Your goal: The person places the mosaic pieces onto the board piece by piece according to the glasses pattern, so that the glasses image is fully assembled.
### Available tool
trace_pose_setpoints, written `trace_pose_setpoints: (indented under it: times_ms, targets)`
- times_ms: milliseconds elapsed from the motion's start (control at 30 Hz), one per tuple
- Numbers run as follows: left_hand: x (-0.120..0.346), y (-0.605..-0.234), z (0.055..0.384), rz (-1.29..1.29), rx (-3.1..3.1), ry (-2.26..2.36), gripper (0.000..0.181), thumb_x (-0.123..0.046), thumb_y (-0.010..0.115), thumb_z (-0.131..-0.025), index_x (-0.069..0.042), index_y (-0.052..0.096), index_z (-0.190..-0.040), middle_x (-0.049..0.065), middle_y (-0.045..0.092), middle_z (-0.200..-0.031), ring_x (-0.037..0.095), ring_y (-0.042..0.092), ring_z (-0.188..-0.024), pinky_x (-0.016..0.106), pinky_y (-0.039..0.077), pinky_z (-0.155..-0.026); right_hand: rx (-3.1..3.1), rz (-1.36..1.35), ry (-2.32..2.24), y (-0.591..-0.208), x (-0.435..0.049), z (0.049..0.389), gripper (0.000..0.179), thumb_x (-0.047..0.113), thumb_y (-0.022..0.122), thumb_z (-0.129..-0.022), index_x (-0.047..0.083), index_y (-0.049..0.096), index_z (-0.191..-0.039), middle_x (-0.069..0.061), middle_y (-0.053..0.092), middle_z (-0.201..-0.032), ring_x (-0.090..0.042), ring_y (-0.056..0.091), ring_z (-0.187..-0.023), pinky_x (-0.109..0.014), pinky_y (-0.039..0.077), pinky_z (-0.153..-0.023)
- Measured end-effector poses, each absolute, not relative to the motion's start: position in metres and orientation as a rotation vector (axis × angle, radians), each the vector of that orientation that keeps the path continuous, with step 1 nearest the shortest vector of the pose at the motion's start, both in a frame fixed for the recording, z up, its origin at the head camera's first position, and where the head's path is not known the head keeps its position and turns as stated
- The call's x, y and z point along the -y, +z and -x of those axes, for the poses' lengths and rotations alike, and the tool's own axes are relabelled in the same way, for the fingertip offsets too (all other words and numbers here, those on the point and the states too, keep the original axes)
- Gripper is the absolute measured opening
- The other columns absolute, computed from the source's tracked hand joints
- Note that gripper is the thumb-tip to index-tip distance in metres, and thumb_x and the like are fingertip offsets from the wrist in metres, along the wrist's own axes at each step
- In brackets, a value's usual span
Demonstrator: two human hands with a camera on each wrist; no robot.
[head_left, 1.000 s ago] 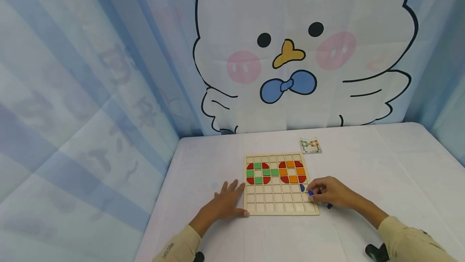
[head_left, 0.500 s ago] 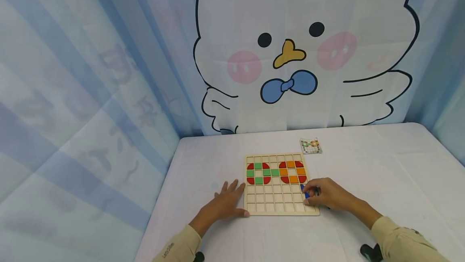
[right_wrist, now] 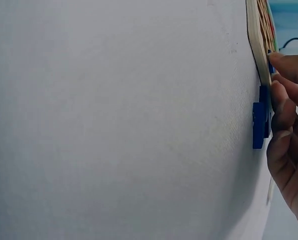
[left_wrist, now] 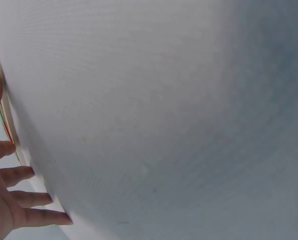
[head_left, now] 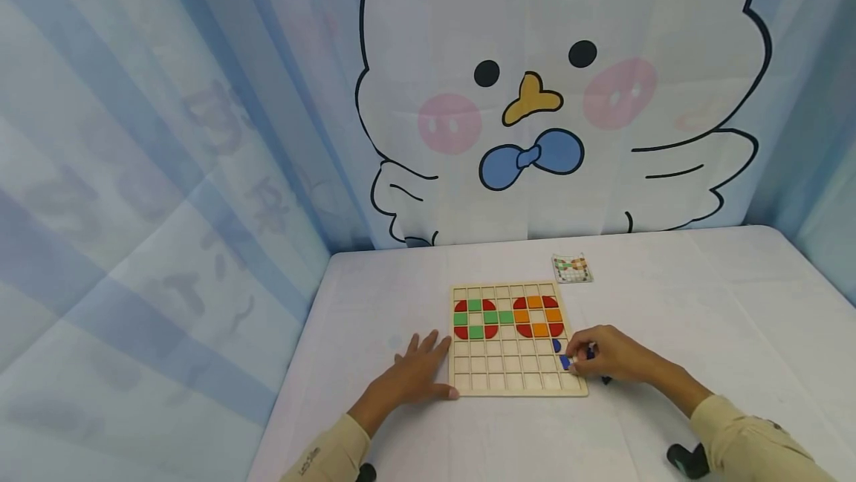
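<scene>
A square wooden grid board (head_left: 504, 383) lies on the table with red, green and orange tiles in its upper rows. My left hand (head_left: 420, 374) rests at its left edge, fingers spread and thumb at the near corner; the left wrist view shows those fingers (left_wrist: 31, 199) along the edge. At the board's right side, my right hand (head_left: 611, 354) pinches a blue tile (head_left: 565, 362) between thumb and fingertip, over a right-hand cell. Just above it a rounded blue tile (head_left: 556, 346) sits in a cell. More blue tiles (right_wrist: 259, 125) lie under the right hand.
A small pattern card (head_left: 571, 268) lies behind the board's far right corner. The white-covered table (head_left: 374, 289) meets a printed curtain (head_left: 428, 207) at the back. Both forearms wear beige sleeves.
My right hand has carried the blue tile leftward onto the board, then drawn back slightly right, uncovering the rounded blue tile again. The left hand has stayed in place.
</scene>
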State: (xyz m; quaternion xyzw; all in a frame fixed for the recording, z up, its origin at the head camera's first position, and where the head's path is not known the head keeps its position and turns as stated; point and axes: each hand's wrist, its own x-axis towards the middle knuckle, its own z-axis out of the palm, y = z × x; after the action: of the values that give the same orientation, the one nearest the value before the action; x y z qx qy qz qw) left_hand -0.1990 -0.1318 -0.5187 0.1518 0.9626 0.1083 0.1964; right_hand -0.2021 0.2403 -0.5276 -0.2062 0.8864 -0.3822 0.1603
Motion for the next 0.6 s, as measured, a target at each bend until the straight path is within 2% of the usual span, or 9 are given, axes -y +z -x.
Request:
trace_pose_setpoints:
  times_ms: [400, 600]
  targets:
    - [0.1319, -0.5170, 0.1983, -0.417, -2.687, 0.315, 0.100, -0.057, 0.080, -0.077, -0.023, 0.032, -0.158, 0.010, 0.026, -0.166, 0.047, 0.019, -0.152, 0.074, 0.031, -0.108, -2.578, 0.555, -1.039, -0.5253, -0.2341, 0.2006, 0.012, 0.025, 0.081, -0.084, 0.019, 0.075, -0.091, 0.008, 0.058, -0.074, -0.006, 0.051, -0.071, -0.020, 0.042, -0.060]
    - [0.1318, -0.5163, 0.1978, -0.417, -2.687, 0.316, 0.100, -0.057, 0.079, -0.077, -0.022, 0.032, -0.158, 0.011, 0.026, -0.166, 0.047, 0.019, -0.152, 0.074, 0.031, -0.108, -2.596, 0.544, -1.060, -0.5222, -0.2412, 0.2023, 0.018, 0.026, 0.081, -0.085, 0.017, 0.073, -0.098, 0.007, 0.058, -0.076, -0.006, 0.051, -0.070, -0.020, 0.044, -0.059]
